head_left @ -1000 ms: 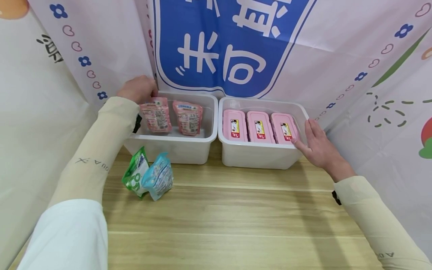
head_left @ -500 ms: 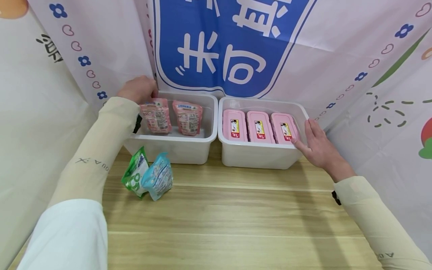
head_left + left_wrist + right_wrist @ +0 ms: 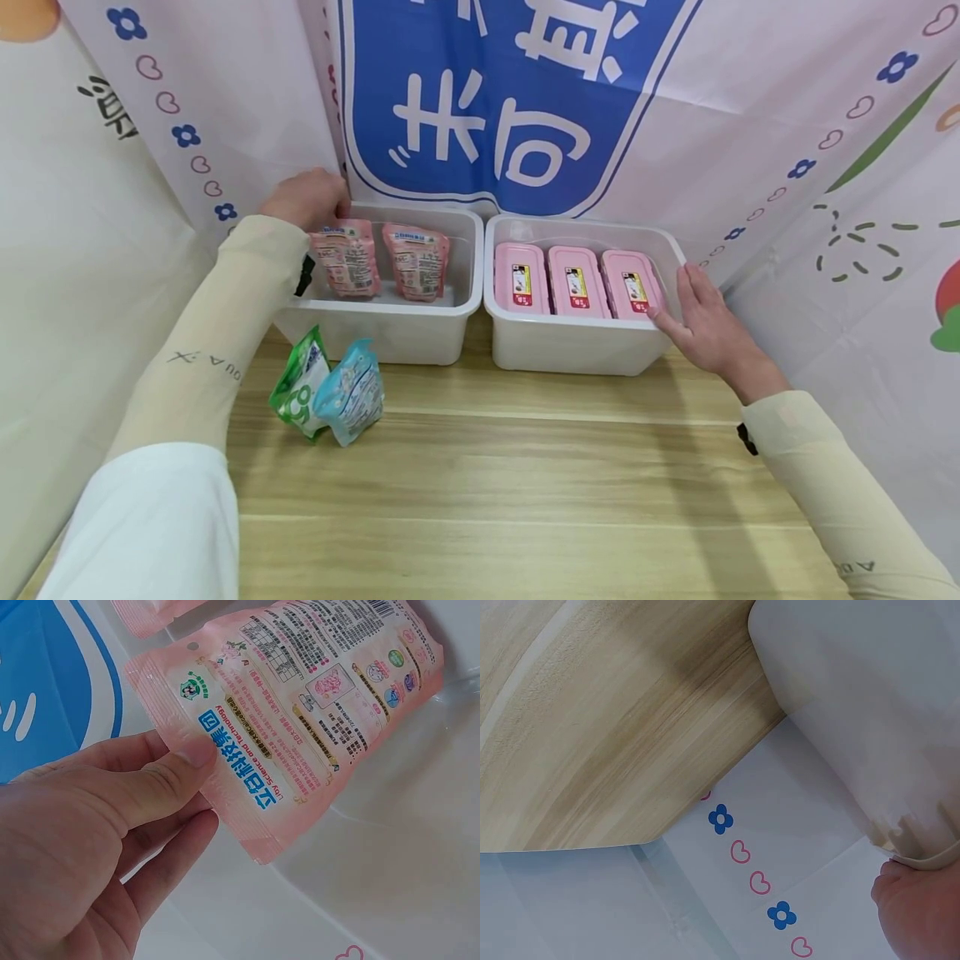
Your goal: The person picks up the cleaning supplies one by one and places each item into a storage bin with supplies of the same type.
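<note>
At the left bin (image 3: 390,333), my left hand (image 3: 309,200) pinches the top seal of a pink printed pouch (image 3: 348,260) between thumb and fingers. In the left wrist view the thumb lies on the printed side of the pouch, and some fingers are behind it. A second pink pouch (image 3: 418,265) stands in the same bin, to the right. My right hand (image 3: 712,327) rests with straight fingers along the right side of the right bin (image 3: 566,350), its thumb at the front rim. Three pink lidded boxes (image 3: 577,282) fill much of that bin.
A green and white pouch (image 3: 302,387) and a light blue pouch (image 3: 352,396) stand together on the wooden table (image 3: 510,500), in front of the left bin. Printed cloth (image 3: 690,125) walls in the table behind and at both sides. The two bins stand side by side against it.
The pinched pink pouch has sunk very slightly within the left bin. Both hands stay in nearly the same place, and the other things have not moved.
</note>
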`<move>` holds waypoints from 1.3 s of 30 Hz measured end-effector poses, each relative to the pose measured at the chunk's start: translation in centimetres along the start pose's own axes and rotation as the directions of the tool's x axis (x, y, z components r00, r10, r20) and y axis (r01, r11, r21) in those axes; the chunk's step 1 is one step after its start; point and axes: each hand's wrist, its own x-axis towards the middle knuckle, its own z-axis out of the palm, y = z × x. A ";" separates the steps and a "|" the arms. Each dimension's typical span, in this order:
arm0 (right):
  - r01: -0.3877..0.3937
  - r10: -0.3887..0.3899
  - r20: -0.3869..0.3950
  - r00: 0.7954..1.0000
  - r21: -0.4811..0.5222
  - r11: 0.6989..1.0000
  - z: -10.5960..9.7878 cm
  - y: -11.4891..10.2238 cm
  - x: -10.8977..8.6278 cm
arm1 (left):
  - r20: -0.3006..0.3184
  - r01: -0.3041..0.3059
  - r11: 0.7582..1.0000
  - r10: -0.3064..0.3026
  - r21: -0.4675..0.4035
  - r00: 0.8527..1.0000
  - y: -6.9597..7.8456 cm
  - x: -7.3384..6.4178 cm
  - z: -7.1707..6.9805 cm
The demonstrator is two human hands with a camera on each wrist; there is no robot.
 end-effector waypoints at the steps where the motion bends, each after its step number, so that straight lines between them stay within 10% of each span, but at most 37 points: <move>1: 0.001 -0.001 -0.002 1.000 0.000 1.000 0.0 0.0 0.0 | -0.001 0.002 1.000 -0.002 0.000 1.000 0.0 0.0 0.0; 39: -0.007 0.007 0.002 1.000 -0.009 1.000 -0.2 -0.3 -0.1 | -0.016 -0.012 1.000 0.012 -0.002 1.000 0.5 -0.3 0.6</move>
